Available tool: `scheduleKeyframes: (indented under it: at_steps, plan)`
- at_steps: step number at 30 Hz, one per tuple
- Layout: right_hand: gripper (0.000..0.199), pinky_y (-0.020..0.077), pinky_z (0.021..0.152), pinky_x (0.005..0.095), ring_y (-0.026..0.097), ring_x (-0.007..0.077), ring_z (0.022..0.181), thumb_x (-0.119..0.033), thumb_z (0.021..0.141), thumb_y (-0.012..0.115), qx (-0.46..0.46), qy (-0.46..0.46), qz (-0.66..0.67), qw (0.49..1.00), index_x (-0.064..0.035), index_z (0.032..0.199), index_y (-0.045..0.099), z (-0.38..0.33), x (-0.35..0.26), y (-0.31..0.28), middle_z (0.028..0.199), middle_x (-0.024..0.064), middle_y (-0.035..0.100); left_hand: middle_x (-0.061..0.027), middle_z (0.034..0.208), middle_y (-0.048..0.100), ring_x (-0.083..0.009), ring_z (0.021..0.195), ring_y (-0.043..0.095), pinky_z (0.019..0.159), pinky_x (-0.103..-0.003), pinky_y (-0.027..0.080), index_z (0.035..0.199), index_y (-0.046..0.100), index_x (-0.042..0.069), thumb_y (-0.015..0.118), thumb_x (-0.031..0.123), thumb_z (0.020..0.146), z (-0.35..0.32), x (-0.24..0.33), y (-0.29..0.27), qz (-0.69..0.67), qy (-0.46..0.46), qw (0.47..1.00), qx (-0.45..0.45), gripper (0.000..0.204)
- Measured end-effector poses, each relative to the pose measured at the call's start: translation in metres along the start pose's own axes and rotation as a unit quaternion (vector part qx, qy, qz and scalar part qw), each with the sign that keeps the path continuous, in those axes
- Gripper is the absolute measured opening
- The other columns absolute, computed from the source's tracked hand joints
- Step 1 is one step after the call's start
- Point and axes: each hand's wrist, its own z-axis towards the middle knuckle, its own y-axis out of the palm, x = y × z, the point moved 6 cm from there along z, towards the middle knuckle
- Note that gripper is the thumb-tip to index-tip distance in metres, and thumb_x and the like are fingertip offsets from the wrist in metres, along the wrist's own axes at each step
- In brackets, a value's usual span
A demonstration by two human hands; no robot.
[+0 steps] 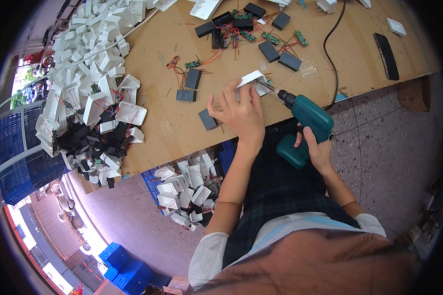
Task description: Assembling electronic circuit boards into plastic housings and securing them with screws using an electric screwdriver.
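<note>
The left hand [241, 110] lies on the wooden table [177, 130] near its front edge, and its fingers are closed around a small white plastic housing [251, 78]. The housing is pressed down on the table, a little tilted, with its open side turned toward the right.

The right hand [316, 150] grips the handle of a teal electric screwdriver [305, 123]. The hand is closed firmly on the handle, and it hangs just in front of the table edge, above the person's lap. The metal bit of the screwdriver [269, 90] points up and left and touches the white housing at its right side, just beside the left fingers.

A small dark grey block [207, 119] lies on the table just left of the left hand. Two more dark blocks [189, 86] with red wires and a small green circuit board [192, 64] lie further back. At the far part of the table there is a group of black boxes with green boards and red wires [253, 29]. A black cable [332, 49] runs over the table on the right side, and a black flat device [386, 55] lies near the right edge.

On the left a big heap of white housings [91, 54] covers the table. Below the table edge, a blue crate [184, 187] holds more white housings. The floor [379, 142] is speckled stone.
</note>
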Motion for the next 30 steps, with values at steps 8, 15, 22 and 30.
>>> scheduleKeyframes:
  at_steps: [8, 15, 22, 30]
  plan:
    - [0.032, 0.0563, 0.062, 0.0348, 0.064, 0.0186, 0.071, -0.019, 0.106, 0.059, 0.003, -0.01, -0.001, 1.0, 0.006, 0.126, 0.059, -0.002, 0.001, 0.001, 0.113, 0.0147, 0.066, -0.0003, 0.117, 0.065, -0.0202, 0.11, 0.062, 0.113, -0.054, 0.028, 0.088, 0.069, 0.011, 0.08, 0.011, 0.082, 0.0, 0.0, 0.0, 0.0, 0.0, 1.0, 0.005, 0.012]
    - [0.031, 0.0561, 0.062, 0.0345, 0.064, 0.0184, 0.069, -0.019, 0.105, 0.061, 0.008, -0.018, -0.015, 1.0, 0.0071, 0.122, 0.061, -0.001, -0.003, 0.001, 0.109, 0.0145, 0.067, -0.0005, 0.116, 0.065, -0.0204, 0.11, 0.062, 0.113, -0.054, 0.028, 0.086, 0.069, 0.011, 0.08, 0.011, 0.082, 0.001, 0.001, 0.0, 0.0, 0.003, 1.0, 0.01, 0.012]
    - [0.031, 0.0556, 0.062, 0.034, 0.064, 0.0175, 0.067, -0.02, 0.105, 0.06, 0.016, -0.019, -0.015, 1.0, 0.0076, 0.119, 0.062, -0.002, -0.01, 0.004, 0.105, 0.0132, 0.068, -0.0003, 0.115, 0.064, -0.0201, 0.111, 0.062, 0.114, -0.054, 0.028, 0.087, 0.069, 0.011, 0.08, 0.011, 0.082, 0.001, 0.002, -0.002, 0.005, 0.005, 1.0, 0.015, 0.012]
    - [0.026, 0.056, 0.062, 0.0341, 0.065, 0.0174, 0.067, -0.014, 0.103, 0.062, 0.011, -0.024, -0.025, 0.999, 0.0078, 0.118, 0.063, -0.002, -0.007, 0.004, 0.105, 0.0138, 0.068, 0.0003, 0.116, 0.065, -0.0216, 0.109, 0.061, 0.114, -0.052, 0.027, 0.088, 0.072, 0.014, 0.079, 0.014, 0.084, 0.0, 0.002, 0.0, 0.012, 0.008, 1.0, 0.012, 0.008]
